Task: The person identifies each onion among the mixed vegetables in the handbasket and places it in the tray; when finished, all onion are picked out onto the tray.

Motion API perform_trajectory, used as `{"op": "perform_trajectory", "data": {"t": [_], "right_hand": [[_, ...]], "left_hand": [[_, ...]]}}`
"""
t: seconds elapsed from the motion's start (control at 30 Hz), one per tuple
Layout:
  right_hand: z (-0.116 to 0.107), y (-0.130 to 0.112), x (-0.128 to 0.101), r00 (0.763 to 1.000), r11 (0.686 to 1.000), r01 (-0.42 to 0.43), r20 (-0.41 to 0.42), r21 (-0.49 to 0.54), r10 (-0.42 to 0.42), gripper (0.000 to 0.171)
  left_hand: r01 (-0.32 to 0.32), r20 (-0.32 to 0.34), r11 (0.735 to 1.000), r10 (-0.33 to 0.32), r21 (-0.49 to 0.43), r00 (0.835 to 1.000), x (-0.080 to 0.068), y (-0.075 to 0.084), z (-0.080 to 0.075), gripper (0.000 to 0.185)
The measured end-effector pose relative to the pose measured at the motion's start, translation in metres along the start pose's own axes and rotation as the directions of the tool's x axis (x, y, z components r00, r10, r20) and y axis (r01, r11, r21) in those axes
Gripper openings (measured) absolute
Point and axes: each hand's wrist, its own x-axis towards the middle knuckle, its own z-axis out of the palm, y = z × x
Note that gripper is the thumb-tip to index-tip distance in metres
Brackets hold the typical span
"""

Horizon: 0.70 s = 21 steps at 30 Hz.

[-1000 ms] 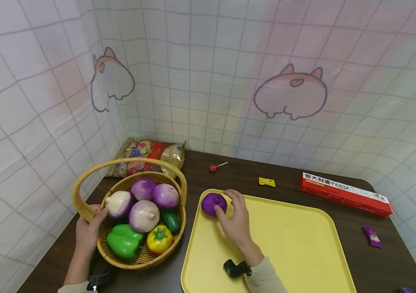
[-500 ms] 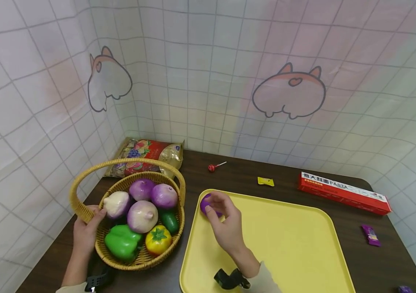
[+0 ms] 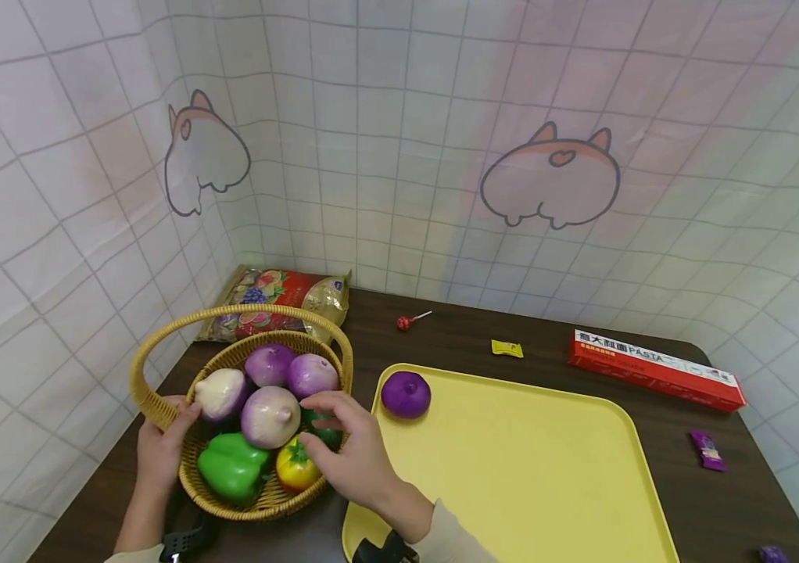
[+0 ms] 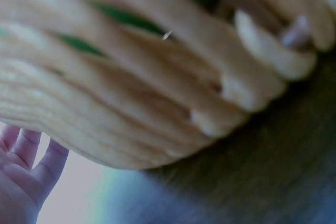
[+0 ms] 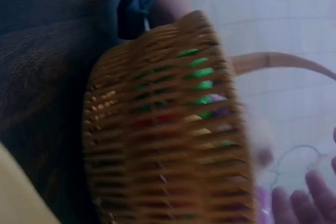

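While both hands work at the wicker basket, the scene reads as follows.

Left hand: the left hand [image 3: 160, 446] grips the near-left rim of the wicker basket [image 3: 160, 407], fingers curled round the weave where the handle joins; in the left wrist view its fingers [image 4: 21, 161] show under the blurred wicker.

Basket contents: four onions, of which three are pale purple-white [image 3: 270, 416] and one is whiter [image 3: 220, 392]; one green pepper [image 3: 231, 467]; one yellow tomato [image 3: 294, 467]; one dark green vegetable [image 3: 325, 434], mostly hidden.

Right hand: the right hand [image 3: 350, 453] reaches over the basket's near-right side, fingers spread and loosely bent above the yellow tomato and the dark green vegetable; whether they touch either cannot be told, and nothing is clasped.

Tray: one yellow tray [image 3: 547, 477] lies just right of the basket, with one purple onion [image 3: 406, 394] at its far-left corner, apart from the right hand.

Far side of table: one snack bag [image 3: 280, 301] behind the basket, one red lollipop [image 3: 406, 320], one yellow sachet [image 3: 506, 348], one red pasta box [image 3: 656, 380].

Right edge: two purple wrappers, one [image 3: 708, 450] near the box and one [image 3: 771, 554] at the near corner.

Surface and room: a dark brown wooden table [image 3: 484, 336] set in a corner lined with pale checked cloth [image 3: 406, 141] bearing two cartoon animal drawings.
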Motion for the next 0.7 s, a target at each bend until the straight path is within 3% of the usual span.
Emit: {"op": "perform_trajectory", "data": {"t": [0.17, 0.3, 0.57, 0.7], "right_hand": [[0.020, 0.036, 0.000, 0.999, 0.991, -0.021, 0.026, -0.135, 0.025, 0.046], [0.025, 0.037, 0.007, 0.998, 0.969, 0.014, 0.066, -0.247, 0.003, 0.054], [0.033, 0.039, 0.018, 0.984, 0.943, -0.040, 0.150, -0.330, 0.094, 0.065], [0.034, 0.039, 0.021, 0.966, 0.925, -0.068, 0.208, -0.374, 0.155, 0.070]], "left_hand": [[0.016, -0.014, 1.000, -0.016, 0.016, 1.000, -0.001, 0.002, 0.000, 0.015], [0.021, -0.026, 1.000, -0.021, 0.017, 0.999, -0.002, 0.003, 0.001, 0.015], [0.070, -0.025, 0.996, -0.069, 0.049, 0.997, -0.001, 0.002, -0.001, 0.016], [0.085, -0.029, 0.996, -0.084, 0.033, 0.996, -0.001, 0.002, -0.001, 0.015]]}}
